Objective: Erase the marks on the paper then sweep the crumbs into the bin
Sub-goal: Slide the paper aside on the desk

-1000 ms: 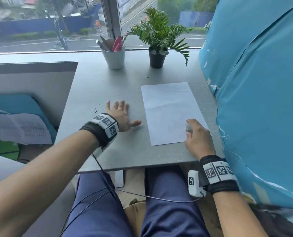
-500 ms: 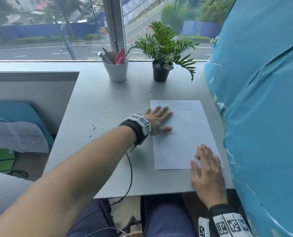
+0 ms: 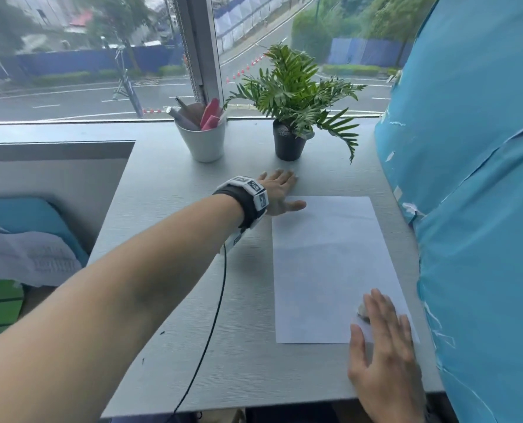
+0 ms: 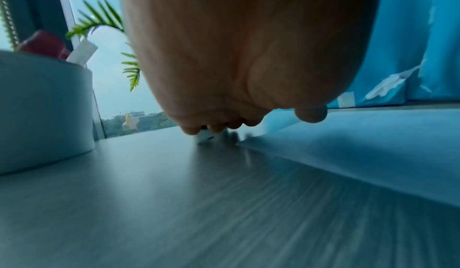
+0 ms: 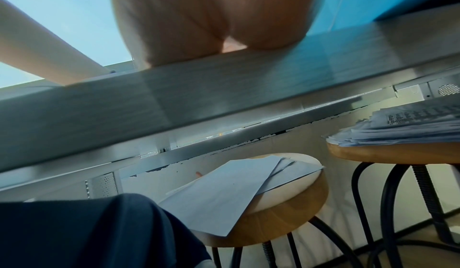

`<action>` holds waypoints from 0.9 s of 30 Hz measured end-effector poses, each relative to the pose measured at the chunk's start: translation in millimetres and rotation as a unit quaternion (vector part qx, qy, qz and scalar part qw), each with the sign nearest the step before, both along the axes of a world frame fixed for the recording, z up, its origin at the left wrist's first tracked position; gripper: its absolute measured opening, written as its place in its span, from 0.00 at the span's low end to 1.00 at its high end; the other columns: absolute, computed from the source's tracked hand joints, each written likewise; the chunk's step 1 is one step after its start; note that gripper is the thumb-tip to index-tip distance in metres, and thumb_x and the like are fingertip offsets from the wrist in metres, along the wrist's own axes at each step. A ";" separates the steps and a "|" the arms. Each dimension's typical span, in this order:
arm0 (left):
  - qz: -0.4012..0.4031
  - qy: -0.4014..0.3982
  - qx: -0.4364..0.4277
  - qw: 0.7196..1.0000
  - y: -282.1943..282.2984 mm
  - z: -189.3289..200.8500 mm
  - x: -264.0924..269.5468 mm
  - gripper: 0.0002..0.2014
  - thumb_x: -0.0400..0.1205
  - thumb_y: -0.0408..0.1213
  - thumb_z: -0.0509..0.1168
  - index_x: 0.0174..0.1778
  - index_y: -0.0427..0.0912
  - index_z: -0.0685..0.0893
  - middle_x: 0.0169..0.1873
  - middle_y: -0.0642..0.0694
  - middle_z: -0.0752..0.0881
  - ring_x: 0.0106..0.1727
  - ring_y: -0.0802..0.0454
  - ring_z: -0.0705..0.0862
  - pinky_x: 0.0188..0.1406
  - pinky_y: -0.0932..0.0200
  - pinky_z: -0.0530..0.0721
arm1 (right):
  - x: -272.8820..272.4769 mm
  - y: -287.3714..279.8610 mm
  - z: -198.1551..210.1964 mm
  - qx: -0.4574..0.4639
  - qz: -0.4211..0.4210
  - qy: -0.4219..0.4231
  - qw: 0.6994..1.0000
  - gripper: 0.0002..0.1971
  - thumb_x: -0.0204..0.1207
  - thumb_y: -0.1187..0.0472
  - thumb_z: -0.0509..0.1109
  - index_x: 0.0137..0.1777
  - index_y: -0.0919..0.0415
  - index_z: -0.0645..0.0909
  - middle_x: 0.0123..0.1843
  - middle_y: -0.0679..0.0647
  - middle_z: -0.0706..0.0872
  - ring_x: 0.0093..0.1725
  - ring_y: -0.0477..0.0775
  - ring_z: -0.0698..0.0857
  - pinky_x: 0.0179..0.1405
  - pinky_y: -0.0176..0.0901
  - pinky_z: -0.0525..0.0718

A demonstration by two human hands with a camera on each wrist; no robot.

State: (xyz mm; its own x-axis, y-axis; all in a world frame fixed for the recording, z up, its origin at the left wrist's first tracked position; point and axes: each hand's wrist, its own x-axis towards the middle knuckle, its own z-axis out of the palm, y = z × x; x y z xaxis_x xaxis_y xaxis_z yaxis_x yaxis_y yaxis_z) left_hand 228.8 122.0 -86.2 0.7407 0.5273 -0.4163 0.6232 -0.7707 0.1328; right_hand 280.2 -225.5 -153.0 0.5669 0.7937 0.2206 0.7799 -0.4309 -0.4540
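Note:
A white sheet of paper (image 3: 330, 264) lies on the grey table (image 3: 193, 270), and I see no marks on it. My left hand (image 3: 280, 190) lies flat on the table just past the sheet's far left corner, fingers straight, thumb at the paper's edge. In the left wrist view its fingertips (image 4: 191, 130) press down beside the paper (image 4: 348, 154). My right hand (image 3: 382, 331) rests flat on the sheet's near right corner, covering a pale eraser (image 3: 362, 309) that peeks out by the index finger. Dark crumbs (image 3: 162, 332) dot the table at the near left. No bin is in view.
A white pen cup (image 3: 203, 141) and a potted plant (image 3: 289, 141) stand at the back by the window. A blue covered bulk (image 3: 467, 209) walls the right side. Under the table stand stools (image 5: 268, 213) stacked with papers.
My left hand went from the table's left part onto the paper, then on past its far left corner. My right hand uncurled from the eraser and now lies flat over it.

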 end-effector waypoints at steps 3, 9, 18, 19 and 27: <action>0.037 0.003 -0.019 0.999 1.9 -6.7 -10.5 0.44 0.85 0.68 0.46 0.87 0.44 0.37 0.87 0.47 0.35 0.87 0.49 0.37 0.84 0.44 0.40 | 0.5 0.3 -0.5 -0.001 0.003 -0.006 1.000 0.30 0.80 0.48 0.54 0.80 0.61 0.70 0.83 0.50 0.68 0.83 0.46 0.64 0.85 0.44 0.54; 0.079 0.041 -0.021 0.996 -36.2 2.5 -89.3 0.50 0.81 0.72 0.45 0.86 0.41 0.34 0.85 0.44 0.32 0.87 0.47 0.35 0.86 0.45 0.42 | -2.0 0.4 6.0 0.003 0.000 0.007 1.000 0.31 0.80 0.47 0.53 0.79 0.60 0.71 0.83 0.50 0.68 0.83 0.30 0.49 0.85 0.35 0.46; 0.104 0.139 0.046 0.984 -67.9 38.4 -165.9 0.57 0.74 0.78 0.41 0.86 0.36 0.37 0.86 0.38 0.39 0.87 0.41 0.40 0.86 0.40 0.41 | -3.6 -0.3 8.5 0.008 0.002 0.006 1.000 0.31 0.79 0.46 0.52 0.78 0.61 0.72 0.82 0.50 0.69 0.82 0.38 0.57 0.84 0.34 0.46; 0.091 0.114 0.054 0.988 -65.9 42.7 -154.8 0.55 0.75 0.77 0.42 0.86 0.37 0.37 0.86 0.38 0.38 0.87 0.41 0.39 0.86 0.39 0.41 | -3.4 -0.6 8.4 0.006 0.001 0.005 1.000 0.32 0.78 0.46 0.51 0.78 0.61 0.72 0.82 0.50 0.68 0.82 0.40 0.58 0.84 0.34 0.45; 0.027 0.018 -0.042 0.999 -36.4 3.7 -98.4 0.43 0.85 0.66 0.50 0.88 0.47 0.38 0.86 0.49 0.35 0.87 0.51 0.37 0.85 0.41 0.39 | -4.5 -1.7 7.8 -0.006 -0.022 0.025 0.999 0.33 0.78 0.46 0.54 0.82 0.57 0.65 0.84 0.49 0.65 0.81 0.43 0.57 0.82 0.61 0.62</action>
State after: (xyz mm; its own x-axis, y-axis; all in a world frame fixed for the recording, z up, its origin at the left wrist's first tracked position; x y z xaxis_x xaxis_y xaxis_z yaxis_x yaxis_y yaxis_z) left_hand 130.4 85.6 -82.6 0.6958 0.5287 -0.4862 0.6695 -0.7225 0.1726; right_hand 275.7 -227.3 -145.2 0.6113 0.7705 0.1808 0.7363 -0.4700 -0.4867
